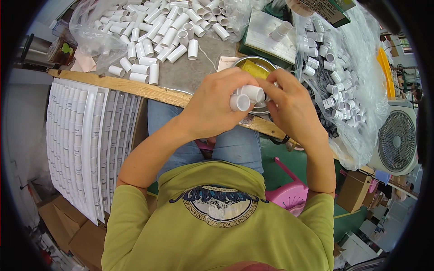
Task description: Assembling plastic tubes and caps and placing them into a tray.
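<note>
Over the table's near edge, my left hand (pixel 214 101) is closed round white plastic tubes; one tube (pixel 240 103) shows its round end toward me and another tube (pixel 251 93) lies just above it. My right hand (pixel 289 101) is bent at the far end of that upper tube, its thumb and fingers pinched together. A small dark piece shows between the tube and these fingers, too hidden to name. Right behind my hands sits a round metal bowl (pixel 271 66) with something yellow (pixel 254 70) inside.
Loose white tubes (pixel 167 34) are heaped at the back left, partly on clear plastic. Clear bags with white and black capped pieces (pixel 346 104) cover the right. A green box (pixel 269 38) carries stacked tubes. Filled white trays (pixel 74 135) stand left; a grey fan (pixel 397 140) stands right.
</note>
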### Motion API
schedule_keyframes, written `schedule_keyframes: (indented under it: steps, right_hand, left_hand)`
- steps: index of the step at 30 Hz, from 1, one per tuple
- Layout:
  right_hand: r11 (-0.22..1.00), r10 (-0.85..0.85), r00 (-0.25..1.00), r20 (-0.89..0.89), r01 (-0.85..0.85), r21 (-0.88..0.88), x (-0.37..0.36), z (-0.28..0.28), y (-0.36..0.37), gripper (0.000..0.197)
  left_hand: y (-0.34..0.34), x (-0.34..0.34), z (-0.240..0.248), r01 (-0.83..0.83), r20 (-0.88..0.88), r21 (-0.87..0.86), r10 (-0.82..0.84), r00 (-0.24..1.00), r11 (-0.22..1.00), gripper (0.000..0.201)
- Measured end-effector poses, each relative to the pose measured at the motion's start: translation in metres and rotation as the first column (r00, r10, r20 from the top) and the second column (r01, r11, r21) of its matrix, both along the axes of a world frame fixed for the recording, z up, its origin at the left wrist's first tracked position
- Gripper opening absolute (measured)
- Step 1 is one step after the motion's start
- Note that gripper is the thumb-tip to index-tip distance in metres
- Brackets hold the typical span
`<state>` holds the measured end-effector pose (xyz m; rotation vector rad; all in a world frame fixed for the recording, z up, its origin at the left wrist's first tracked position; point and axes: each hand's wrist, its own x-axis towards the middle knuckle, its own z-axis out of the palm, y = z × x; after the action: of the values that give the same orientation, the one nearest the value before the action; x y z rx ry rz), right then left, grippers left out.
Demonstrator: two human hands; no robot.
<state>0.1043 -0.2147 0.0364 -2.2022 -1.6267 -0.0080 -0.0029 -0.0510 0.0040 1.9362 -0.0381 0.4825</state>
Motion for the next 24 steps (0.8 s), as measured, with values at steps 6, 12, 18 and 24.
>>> schedule_keyframes:
  steps: [6,12,18,24]
  right_hand:
    - [0.996,-0.015,0.943,-0.334,0.042,0.074,0.02,-0.004,-0.004,0.03]
    - [0.853,-0.418,0.891,-0.177,0.452,0.259,0.099,-0.039,0.018,0.03]
    - [0.872,-0.413,0.856,-0.31,0.471,0.137,0.111,-0.034,0.026,0.039]
    - [0.946,-0.122,0.593,-0.796,0.313,0.088,0.056,-0.015,-0.004,0.038]
  left_hand:
    - [0.008,0.021,0.016,0.168,-0.133,-0.081,-0.178,0.975,0.982,0.031]
    - [0.018,0.137,-0.011,-0.226,0.111,0.201,0.208,0.972,0.953,0.057]
    - [0.029,0.157,-0.014,-0.218,0.03,0.239,0.217,0.976,0.946,0.051]
    - [0.049,0.063,-0.006,0.157,-0.177,-0.669,-0.361,0.916,0.726,0.042]
